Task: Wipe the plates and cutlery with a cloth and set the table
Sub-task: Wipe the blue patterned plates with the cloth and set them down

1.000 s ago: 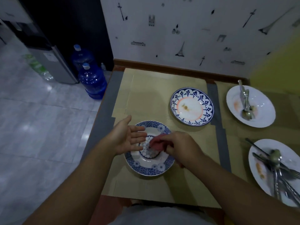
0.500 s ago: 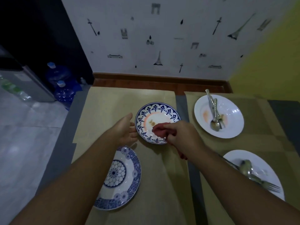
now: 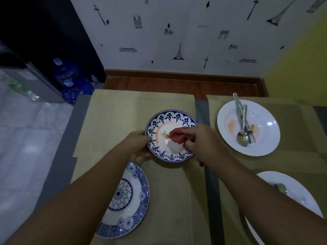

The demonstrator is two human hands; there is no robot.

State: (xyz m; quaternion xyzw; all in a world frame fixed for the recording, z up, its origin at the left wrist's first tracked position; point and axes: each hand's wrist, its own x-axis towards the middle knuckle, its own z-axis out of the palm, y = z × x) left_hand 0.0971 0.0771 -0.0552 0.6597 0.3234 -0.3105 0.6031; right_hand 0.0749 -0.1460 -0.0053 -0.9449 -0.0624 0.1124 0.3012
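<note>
Work has shifted from the flower plate [image 3: 123, 200], lower centre, to the stained plate [image 3: 160, 121] mid-frame — left hand [image 3: 139, 145] grips its rim, right hand [image 3: 203, 142] clutches the cloth [image 3: 177, 137] against it — a second wipe likely starting.

Tan mats [image 3: 132, 106] cover the grey table [image 3: 69, 131]. On them lie a flower plate [image 3: 138, 197], a far white plate [image 3: 265, 138] and a near white plate [image 3: 306, 202].

Glossy glazed plate [image 3: 160, 138], soft matt red cloth [image 3: 177, 137], shiny metal cutlery [image 3: 243, 124].
</note>
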